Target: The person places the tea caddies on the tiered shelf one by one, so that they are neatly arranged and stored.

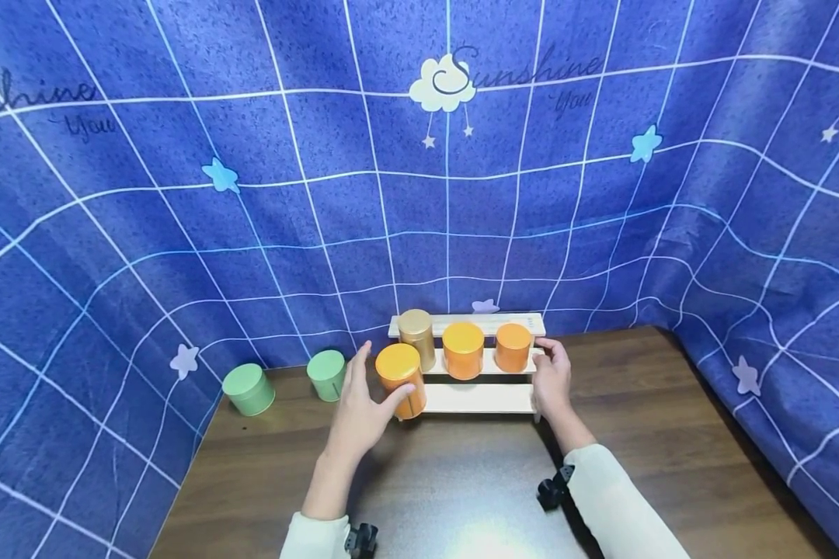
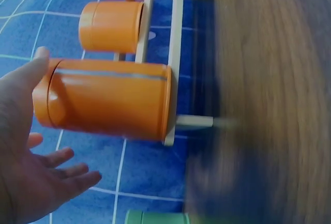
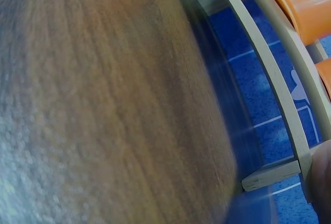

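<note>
A three-step pale wooden rack stands at the back of the table. The tall orange canister sits on its lowest step, at the left end. Beside it my left hand is spread, thumb at the canister's lid edge and the other fingers apart from it, as the left wrist view shows. My right hand holds the right end of the rack, fingers bent over its side. On the middle step are two shorter orange canisters, and a gold canister stands behind the tall one.
Two green canisters stand on the wooden table left of the rack. A blue curtain with a white grid hangs close behind and along both sides.
</note>
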`<action>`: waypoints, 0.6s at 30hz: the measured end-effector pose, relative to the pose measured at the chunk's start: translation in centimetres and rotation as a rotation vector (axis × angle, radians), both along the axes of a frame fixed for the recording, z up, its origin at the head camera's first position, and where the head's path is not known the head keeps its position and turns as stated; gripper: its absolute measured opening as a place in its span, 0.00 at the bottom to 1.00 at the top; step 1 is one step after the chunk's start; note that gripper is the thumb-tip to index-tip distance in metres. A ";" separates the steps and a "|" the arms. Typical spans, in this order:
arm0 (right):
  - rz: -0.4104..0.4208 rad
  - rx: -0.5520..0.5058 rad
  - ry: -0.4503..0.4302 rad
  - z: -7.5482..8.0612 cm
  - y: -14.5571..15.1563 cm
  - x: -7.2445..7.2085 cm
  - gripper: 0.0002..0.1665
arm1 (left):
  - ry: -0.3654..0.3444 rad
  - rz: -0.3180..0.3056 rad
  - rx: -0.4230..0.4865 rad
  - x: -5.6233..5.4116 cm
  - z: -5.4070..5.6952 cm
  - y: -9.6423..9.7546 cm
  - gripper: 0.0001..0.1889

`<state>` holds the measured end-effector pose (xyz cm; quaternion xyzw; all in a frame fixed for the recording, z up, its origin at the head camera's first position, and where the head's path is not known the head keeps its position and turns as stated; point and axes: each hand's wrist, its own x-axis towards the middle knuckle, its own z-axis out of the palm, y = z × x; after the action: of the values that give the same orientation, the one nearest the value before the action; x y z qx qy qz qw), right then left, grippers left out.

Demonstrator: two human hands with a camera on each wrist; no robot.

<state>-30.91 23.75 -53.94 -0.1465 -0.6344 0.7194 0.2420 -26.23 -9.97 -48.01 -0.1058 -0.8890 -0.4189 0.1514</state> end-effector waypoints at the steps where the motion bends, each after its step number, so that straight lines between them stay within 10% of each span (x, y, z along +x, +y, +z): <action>1: 0.003 -0.002 -0.002 0.0 0.0 0.0 0.20 | 0.002 0.012 -0.011 0.1 0.1 -0.3 0.58; 18: 0.001 -0.009 0.020 0.2 0.0 0.1 0.19 | 0.223 0.150 -0.013 -1.3 -0.8 -4.0 0.25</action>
<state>-30.84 23.76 -53.71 -0.1403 -0.6286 0.7239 0.2473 -27.58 -14.02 -48.80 -0.0856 -0.8748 -0.3864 0.2794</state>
